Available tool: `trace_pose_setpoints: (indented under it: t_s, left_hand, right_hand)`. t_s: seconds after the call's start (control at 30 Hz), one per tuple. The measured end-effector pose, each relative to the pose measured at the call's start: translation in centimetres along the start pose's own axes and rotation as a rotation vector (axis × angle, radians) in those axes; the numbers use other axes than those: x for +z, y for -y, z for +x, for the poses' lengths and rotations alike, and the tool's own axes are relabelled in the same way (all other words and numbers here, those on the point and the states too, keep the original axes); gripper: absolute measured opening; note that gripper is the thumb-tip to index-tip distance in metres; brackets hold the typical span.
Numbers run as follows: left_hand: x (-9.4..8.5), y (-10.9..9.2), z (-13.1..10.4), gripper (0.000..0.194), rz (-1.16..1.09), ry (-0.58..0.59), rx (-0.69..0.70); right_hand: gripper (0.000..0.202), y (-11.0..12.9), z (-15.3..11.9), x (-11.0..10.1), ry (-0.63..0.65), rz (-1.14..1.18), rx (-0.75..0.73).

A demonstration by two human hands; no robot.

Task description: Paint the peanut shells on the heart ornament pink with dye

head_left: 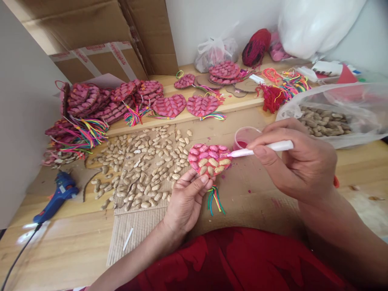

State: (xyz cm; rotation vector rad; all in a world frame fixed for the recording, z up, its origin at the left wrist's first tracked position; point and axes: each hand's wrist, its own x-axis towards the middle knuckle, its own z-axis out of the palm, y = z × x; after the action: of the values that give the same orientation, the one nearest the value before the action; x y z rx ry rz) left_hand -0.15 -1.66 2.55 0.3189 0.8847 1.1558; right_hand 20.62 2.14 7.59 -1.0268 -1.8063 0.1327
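My left hand [190, 198] pinches the lower end of a heart-shaped peanut ornament [209, 158], thumb on top. Pink paint covers the peanuts on its upper part, while several lower ones stay tan. A coloured string tassel [216, 200] hangs below it. Between the fingers of my right hand [294, 161] is a white paintbrush [263, 148], its tip touching a peanut at the heart's right side. Just behind the brush stands a clear plastic cup [246, 136] with dark pink paint, partly hidden by my right hand.
Loose peanuts [148, 169] spread over cardboard to the left. A blue glue gun [57, 196] with a cord lies at far left. Finished pink hearts [169, 106] line the raised wooden ledge [239, 104]. A plastic bag of peanuts [327, 121] sits at right.
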Motion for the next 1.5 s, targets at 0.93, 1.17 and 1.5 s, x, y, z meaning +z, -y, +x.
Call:
trace_pose_setpoints:
  t_s: [0.93,1.17,1.5]
  left_hand:
    - [-0.05,0.18,-0.12,0.023,0.033,0.030,0.007]
    - [0.00,0.06,-0.13,0.022,0.014,0.021,0.008]
    - [0.06,0.01,-0.11,0.022,-0.010,0.014,-0.023]
  right_hand:
    - [0.011,0.30,-0.06,0.24,0.017,0.085,0.043]
    - [0.013,-0.03,0.07,-0.07,-0.021,0.082,0.047]
    - [0.010,0.09,0.07,-0.12,-0.008,0.081,0.056]
